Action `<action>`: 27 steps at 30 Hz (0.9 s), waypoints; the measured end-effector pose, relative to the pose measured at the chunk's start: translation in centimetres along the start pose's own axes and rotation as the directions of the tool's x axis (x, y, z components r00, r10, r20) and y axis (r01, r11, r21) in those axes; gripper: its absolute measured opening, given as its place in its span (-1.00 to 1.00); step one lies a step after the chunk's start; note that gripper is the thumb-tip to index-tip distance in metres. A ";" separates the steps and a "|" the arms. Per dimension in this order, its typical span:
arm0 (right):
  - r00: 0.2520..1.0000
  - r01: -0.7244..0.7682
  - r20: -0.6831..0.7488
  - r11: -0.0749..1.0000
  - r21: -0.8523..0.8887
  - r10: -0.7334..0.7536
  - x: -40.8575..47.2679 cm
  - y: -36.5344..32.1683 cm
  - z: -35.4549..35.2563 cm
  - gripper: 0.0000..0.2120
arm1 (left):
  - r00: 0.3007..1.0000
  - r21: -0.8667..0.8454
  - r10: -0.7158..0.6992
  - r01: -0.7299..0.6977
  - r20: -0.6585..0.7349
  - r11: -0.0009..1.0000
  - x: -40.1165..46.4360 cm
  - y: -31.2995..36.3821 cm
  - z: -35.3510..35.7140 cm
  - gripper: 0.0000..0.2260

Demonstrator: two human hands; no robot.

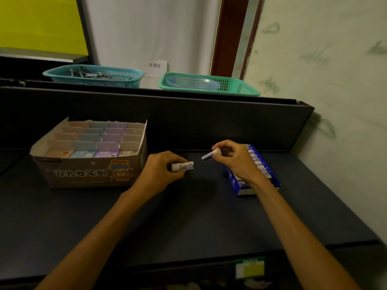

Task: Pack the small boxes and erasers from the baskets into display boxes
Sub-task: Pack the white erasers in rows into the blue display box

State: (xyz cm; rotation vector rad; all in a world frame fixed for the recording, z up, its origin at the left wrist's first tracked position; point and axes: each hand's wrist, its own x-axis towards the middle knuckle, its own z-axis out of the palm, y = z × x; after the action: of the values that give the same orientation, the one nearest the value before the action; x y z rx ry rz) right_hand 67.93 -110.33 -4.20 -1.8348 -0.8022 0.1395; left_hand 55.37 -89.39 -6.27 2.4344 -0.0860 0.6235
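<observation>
**Two erasers in hand above the table**

Each grip is clamped on one eraser. Left hand (161,171) curls its fingers and thumb round the left eraser (184,165), which lies roughly level with its sleeved end pointing right. Right hand (234,159) pinches the right eraser (210,155) between fingertips and thumb, tilted, its blue end pointing down and left. The two erasers are near each other but apart, both held above the dark table (188,216).

Just behind the right hand sits the blue display box (251,188), holding a row of erasers standing on edge; the wrist hides part of it. Left of the left hand stands the large display box (88,174), open-topped, with rows of small boxes (104,146) in pink, blue and purple columns, its near wall close to the left hand.

On the ledge behind the table are two baskets: a teal basket (94,77) with dark items I cannot make out, and a green basket (209,85) with a pale dish (192,82) inside. A paper label (156,66) stands between them.
</observation>
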 end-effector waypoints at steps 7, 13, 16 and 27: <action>0.990 -0.008 -0.139 0.994 0.109 0.023 -1.9 -0.1 -0.5 -0.80 | 0.999 -0.017 0.043 -0.043 0.010 0.999 -0.3 1.1 0.4 -0.73; 0.997 0.047 -0.042 0.956 -0.290 -0.061 -2.2 0.7 -0.2 -0.81 | 1.000 -0.002 0.017 -0.016 0.027 1.000 0.2 2.4 2.1 -0.75; 0.992 0.115 0.091 0.914 -0.389 -0.086 -2.0 1.3 0.7 -0.80 | 0.998 0.027 -0.029 0.027 0.059 0.999 0.4 2.3 3.0 -0.76; 0.892 0.219 0.444 0.786 -0.579 0.079 -3.9 0.5 -0.8 -0.64 | 0.998 0.055 -0.067 0.066 0.016 0.996 0.2 1.3 1.9 -0.74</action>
State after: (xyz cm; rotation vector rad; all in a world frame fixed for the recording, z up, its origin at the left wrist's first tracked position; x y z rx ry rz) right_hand 65.52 -113.37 -5.33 -2.4340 -1.3671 0.2844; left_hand 56.01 -91.52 -6.78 2.4846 0.0055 0.5817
